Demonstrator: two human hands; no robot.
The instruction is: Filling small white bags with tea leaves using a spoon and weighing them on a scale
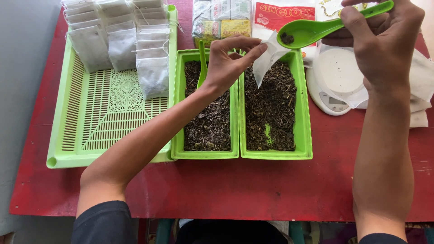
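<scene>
My left hand [228, 61] pinches a small white filter bag [267, 61] by its mouth and holds it open above the right green tub [305, 113] of dried dark leaves. My right hand [384, 45] grips a green plastic spoon [316, 28] by the handle. A little pinch of dried leaves lies in the spoon's bowl, right at the bag's opening. The left green tub [180, 108] also holds dried leaves, and a second green spoon [202, 63] stands in it behind my left hand.
A large slatted green tray [108, 113] at the left carries rows of filled white bags [117, 36]. A white kitchen scale [337, 79] sits at the right with white bags [422, 86] beside it. Packets [221, 18] lie at the back of the red table [271, 185].
</scene>
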